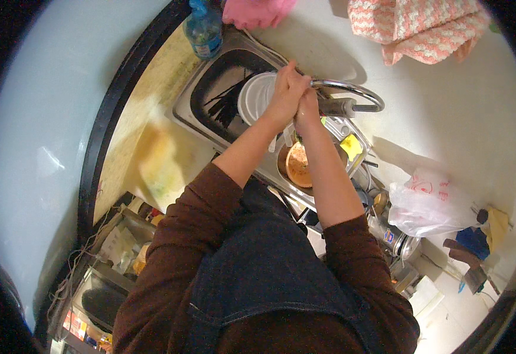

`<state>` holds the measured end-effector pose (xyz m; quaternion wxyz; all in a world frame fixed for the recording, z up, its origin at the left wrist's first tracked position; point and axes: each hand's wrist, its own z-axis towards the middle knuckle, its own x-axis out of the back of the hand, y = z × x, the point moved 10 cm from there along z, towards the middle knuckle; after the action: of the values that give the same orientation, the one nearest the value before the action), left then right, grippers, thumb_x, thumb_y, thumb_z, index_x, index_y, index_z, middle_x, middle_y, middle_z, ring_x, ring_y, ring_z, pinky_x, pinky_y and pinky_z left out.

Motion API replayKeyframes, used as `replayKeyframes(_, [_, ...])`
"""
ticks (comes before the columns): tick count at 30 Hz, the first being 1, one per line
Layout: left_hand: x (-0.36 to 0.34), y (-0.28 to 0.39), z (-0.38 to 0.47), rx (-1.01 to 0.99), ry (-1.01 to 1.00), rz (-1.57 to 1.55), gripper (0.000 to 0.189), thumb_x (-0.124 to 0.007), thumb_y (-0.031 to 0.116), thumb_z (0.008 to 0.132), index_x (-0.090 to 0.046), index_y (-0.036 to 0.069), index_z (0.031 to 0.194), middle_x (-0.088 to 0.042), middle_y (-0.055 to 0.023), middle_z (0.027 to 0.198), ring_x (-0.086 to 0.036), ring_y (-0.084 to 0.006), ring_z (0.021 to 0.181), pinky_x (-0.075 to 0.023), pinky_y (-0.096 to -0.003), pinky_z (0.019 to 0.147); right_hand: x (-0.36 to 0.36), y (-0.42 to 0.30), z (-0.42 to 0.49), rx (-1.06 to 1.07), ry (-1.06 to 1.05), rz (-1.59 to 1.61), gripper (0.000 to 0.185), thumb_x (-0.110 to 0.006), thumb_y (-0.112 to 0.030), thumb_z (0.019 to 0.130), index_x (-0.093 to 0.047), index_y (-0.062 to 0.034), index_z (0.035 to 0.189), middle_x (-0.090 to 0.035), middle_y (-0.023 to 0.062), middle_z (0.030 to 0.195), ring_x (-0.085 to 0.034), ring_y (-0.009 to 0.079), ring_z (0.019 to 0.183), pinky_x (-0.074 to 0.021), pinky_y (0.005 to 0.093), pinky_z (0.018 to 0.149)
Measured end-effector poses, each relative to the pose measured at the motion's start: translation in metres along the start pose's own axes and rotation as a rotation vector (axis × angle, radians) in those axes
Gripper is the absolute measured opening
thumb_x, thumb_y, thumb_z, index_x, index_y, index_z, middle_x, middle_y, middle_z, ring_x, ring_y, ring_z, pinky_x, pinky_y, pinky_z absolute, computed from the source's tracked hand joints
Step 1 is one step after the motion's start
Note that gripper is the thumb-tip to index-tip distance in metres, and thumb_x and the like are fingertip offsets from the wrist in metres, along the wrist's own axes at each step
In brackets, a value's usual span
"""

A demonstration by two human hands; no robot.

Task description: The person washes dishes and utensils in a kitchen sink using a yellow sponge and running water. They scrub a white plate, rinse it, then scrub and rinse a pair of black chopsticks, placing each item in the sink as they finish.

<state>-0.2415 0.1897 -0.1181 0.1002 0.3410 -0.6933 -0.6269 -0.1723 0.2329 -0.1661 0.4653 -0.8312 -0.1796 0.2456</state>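
Over a stainless steel sink [182,107], my left hand [287,90] and my right hand [307,106] are pressed together beside the chrome faucet [351,86]. The left hand lies partly over the right one, whose fingers are mostly hidden. Whether anything is between the palms cannot be seen. A round white plastic container or lid [254,99] is in the basin below the left wrist, next to dark utensils or strips [227,106]. Partly behind the right forearm, a round orange-brown dish [298,166] sits in the smaller basin. A yellow cloth or sponge [351,147] lies at its right.
A blue plastic bottle [204,35] stands at the sink's far left corner. Pink cloth [258,11] and a striped towel [417,28] hang beyond. At right are a white plastic bag [430,203] and a metal canister [402,243]. Cluttered shelves [120,265] stand lower left.
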Motion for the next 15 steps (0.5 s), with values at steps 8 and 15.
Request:
replayKeyframes(8, [-0.019, 0.008, -0.011, 0.018, -0.107, -0.043, 0.064, -0.046, 0.042, 0.108, -0.041, -0.001, 0.155, -0.038, -0.0149, 0.16, -0.036, -0.0259, 0.147, -0.0246, -0.0375, 0.123, -0.023, -0.018, -0.009, -0.104, -0.045, 0.343, 0.041, -0.058, -0.042, 0.105, -0.065, -0.0071, 0.126, -0.066, 0.0042, 0.124, -0.063, 0.0198, 0.111, -0.0517, 0.0366, 0.098])
replayKeyframes(15, [-0.014, 0.023, -0.016, -0.13, -0.084, 0.323, 0.067, -0.037, 0.046, 0.111, -0.033, 0.0, 0.16, -0.037, -0.0179, 0.159, -0.037, -0.0306, 0.146, -0.0229, -0.0375, 0.123, -0.032, -0.006, 0.027, -0.241, -0.25, 0.114, 0.04, -0.056, -0.042, 0.104, -0.065, -0.007, 0.122, -0.065, 0.0054, 0.125, -0.062, 0.0208, 0.114, -0.0501, 0.038, 0.102])
